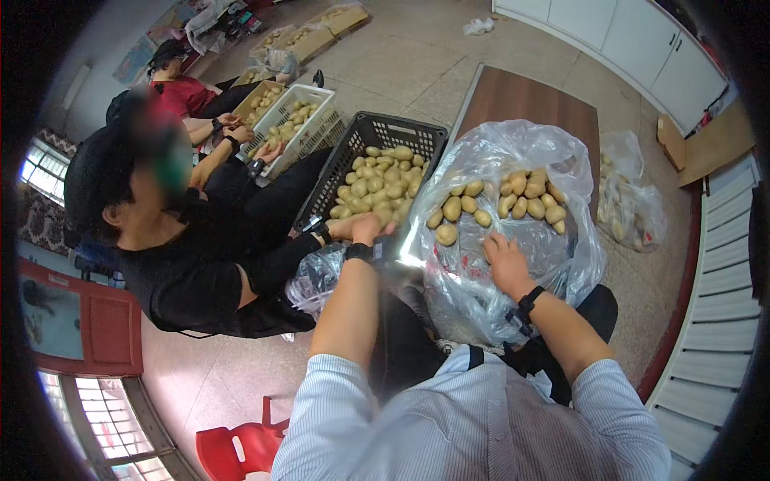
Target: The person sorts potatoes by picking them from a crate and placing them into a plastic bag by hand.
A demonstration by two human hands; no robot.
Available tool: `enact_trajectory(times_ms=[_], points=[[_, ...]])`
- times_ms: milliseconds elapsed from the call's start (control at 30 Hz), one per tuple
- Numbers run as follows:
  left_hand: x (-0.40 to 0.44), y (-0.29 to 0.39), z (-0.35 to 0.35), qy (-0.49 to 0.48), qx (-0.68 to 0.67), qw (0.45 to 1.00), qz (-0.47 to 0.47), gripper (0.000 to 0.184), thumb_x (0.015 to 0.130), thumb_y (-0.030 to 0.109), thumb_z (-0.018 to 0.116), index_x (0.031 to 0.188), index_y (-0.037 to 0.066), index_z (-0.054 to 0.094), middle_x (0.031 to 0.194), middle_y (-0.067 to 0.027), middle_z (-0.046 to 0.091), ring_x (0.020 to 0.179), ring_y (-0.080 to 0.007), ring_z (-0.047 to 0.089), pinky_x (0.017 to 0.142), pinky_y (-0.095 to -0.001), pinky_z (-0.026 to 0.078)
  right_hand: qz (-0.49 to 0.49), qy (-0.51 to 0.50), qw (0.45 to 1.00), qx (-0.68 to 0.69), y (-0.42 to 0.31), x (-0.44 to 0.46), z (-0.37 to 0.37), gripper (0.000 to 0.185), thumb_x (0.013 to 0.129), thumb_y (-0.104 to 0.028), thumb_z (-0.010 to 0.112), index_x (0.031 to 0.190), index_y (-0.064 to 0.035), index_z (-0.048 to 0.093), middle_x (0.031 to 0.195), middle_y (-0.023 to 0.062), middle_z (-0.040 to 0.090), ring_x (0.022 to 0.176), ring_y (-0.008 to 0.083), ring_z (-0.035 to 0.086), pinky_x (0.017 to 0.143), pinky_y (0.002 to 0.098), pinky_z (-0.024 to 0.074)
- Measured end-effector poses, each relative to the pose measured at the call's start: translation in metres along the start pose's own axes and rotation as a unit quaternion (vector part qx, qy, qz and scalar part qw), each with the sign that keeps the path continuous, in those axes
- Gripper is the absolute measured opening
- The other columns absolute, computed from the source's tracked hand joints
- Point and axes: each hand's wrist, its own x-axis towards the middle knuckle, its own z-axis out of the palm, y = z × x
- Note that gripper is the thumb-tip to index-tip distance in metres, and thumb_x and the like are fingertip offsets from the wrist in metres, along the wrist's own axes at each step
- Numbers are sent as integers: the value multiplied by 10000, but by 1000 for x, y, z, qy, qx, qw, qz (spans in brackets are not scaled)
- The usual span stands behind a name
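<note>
My left hand [367,228] reaches to the near edge of the black crate [321,192], which holds many potatoes [375,186]. It overlaps a co-worker's hand there, and its fingers are too hidden and blurred to read. My right hand [504,260] lies with fingers spread on a clear plastic bag [513,240]. The bag is spread open over a brown board [521,96]. Two groups of potatoes [535,192] rest in it, just beyond my right hand and to its left.
A co-worker in black [192,264] sits close on the left, with other people further back beside a white crate [321,98] of potatoes. A red chair [241,450] stands at bottom left. Another plastic bag [634,200] lies on the floor at right.
</note>
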Motion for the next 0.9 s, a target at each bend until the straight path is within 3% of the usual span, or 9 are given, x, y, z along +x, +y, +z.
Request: enact_trajectory(times_ms=[100, 200, 333, 400, 600, 667, 700, 733, 900], points=[[-3, -9, 20, -14, 2, 993, -117, 456, 747, 488, 659, 682, 37, 639, 712, -184, 635, 703, -375, 625, 600, -463, 490, 3, -9, 1000, 15, -2, -3, -6, 477, 764, -27, 574, 1229, -106, 503, 1298, 94, 447, 1054, 388, 524, 846, 448, 509], [0, -15, 17, -48, 32, 990, -131, 312, 760, 361, 656, 699, 55, 657, 714, -160, 648, 683, -358, 635, 582, -466, 498, 7, -6, 1000, 19, -4, -6, -7, 516, 727, -34, 615, 1226, -107, 506, 1292, 95, 450, 1046, 392, 526, 851, 442, 505], [7, 8, -5, -92, 83, 976, -179, 382, 718, 408, 673, 755, 29, 695, 785, -165, 678, 733, -324, 661, 661, -423, 524, 21, -18, 999, 33, -4, -9, -7, 527, 712, -41, 633, 1219, -109, 508, 1298, 97, 447, 1046, 394, 525, 859, 444, 500], [4, 21, -17, -63, 148, 980, -120, 417, 700, 454, 679, 711, 37, 693, 758, -165, 674, 712, -313, 663, 640, -416, 523, 20, -23, 999, 30, -5, -10, -6, 547, 706, -41, 659, 1224, -116, 498, 1309, 99, 441, 1051, 395, 521, 860, 447, 497], [5, 40, -25, -48, 92, 990, -98, 425, 628, 474, 753, 671, 56, 691, 706, -134, 661, 676, -311, 654, 599, -400, 512, 17, -46, 998, 49, -7, -11, -5, 591, 699, -52, 704, 1239, -124, 475, 1317, 106, 433, 1067, 396, 517, 875, 449, 487], [5, 21, 7, -80, -40, 987, -132, 241, 762, 274, 710, 735, 39, 667, 773, -123, 656, 680, -256, 653, 565, -385, 524, 7, -47, 998, 44, -6, -10, 1, 577, 707, -66, 700, 1237, -123, 477, 1323, 109, 425, 1080, 393, 512, 877, 452, 484], [7, 52, -21, -10, -361, 880, -308, 192, 809, 220, 653, 807, 28, 648, 819, -116, 639, 697, -237, 650, 556, -369, 542, 10, -41, 998, 35, -5, -9, 2, 563, 716, -80, 695, 1234, -123, 478, 1329, 112, 418, 1093, 389, 507, 879, 455, 481], [9, 85, -56, 62, -629, 642, -434, 153, 856, 165, 597, 880, 17, 628, 865, -108, 623, 714, -218, 648, 548, -353, 560, 8, -40, 999, 33, -4, -8, 3, 563, 716, -80, 695, 1234, -123, 478, 1329, 112, 418, 1093, 389, 507, 879, 455, 481], [15, 93, -52, 5, -636, 633, -442, 148, 887, 136, 531, 944, 9, 581, 889, -91, 587, 716, -198, 637, 555, -337, 584, 93, 31, 977, 191, 18, 1, 31, 384, 804, -191, 601, 1176, -115, 543, 1175, 130, 547, 999, 388, 569, 881, 445, 470]])
